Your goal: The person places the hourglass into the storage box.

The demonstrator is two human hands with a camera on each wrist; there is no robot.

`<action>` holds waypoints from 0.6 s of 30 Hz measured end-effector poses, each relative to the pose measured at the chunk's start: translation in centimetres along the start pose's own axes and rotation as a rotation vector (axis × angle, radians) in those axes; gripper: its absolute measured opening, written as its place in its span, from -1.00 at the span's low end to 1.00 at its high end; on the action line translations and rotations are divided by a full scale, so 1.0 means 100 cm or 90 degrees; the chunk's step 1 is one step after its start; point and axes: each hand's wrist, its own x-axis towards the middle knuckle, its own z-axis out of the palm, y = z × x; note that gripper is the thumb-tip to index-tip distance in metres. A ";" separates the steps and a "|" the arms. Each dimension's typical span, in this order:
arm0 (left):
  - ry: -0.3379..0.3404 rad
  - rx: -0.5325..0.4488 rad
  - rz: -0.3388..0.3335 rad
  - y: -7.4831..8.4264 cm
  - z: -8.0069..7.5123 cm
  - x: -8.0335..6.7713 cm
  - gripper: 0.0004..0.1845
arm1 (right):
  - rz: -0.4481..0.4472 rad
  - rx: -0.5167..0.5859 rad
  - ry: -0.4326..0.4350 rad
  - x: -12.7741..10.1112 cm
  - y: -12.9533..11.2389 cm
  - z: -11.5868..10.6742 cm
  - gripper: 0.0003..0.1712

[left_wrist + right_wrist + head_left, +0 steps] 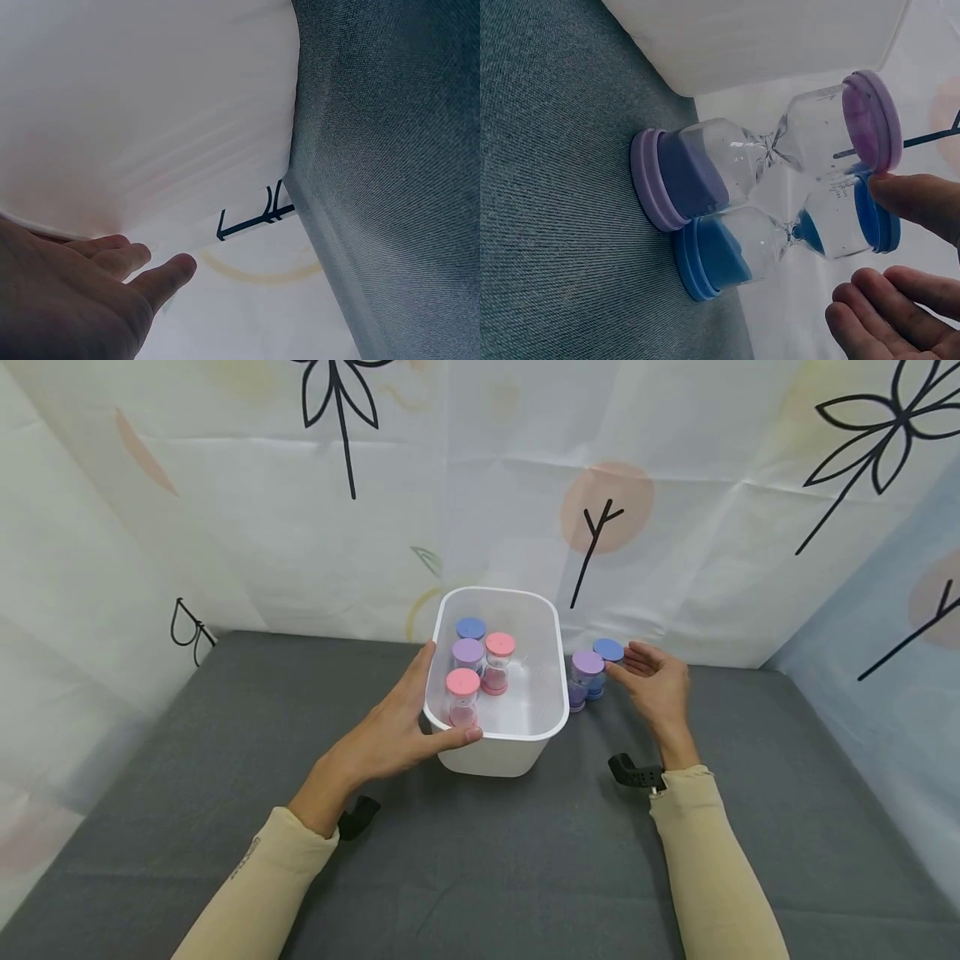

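1. Left hand (390, 731) is cupped on the white bin (525, 739), fingers spread along the near-left wall, thumb on the rim, steadying rather than pinching. If that palm pushes, the bin could slide on the grey cloth (480, 860).
2. Inside the bin stand four sand timers, the near pink one (462, 696) closest to the thumb; a jolt could tip them into each other.
3. Right of the bin, the purple timer (586, 677) and blue timer (606, 665) stand touching.
4. Right hand (660, 689) hovers open, one fingertip at the blue cap. A clumsy grab could topple the purple neighbour.
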 end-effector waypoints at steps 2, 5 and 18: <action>0.001 -0.002 0.000 0.000 0.000 0.000 0.13 | -0.001 -0.001 -0.017 0.002 0.001 0.000 -0.29; 0.001 -0.002 0.000 0.001 0.000 0.000 0.15 | -0.007 -0.007 -0.048 0.006 0.002 -0.002 -0.29; 0.000 0.001 -0.017 0.000 0.000 0.000 0.17 | -0.008 -0.007 -0.083 0.012 0.006 0.005 -0.38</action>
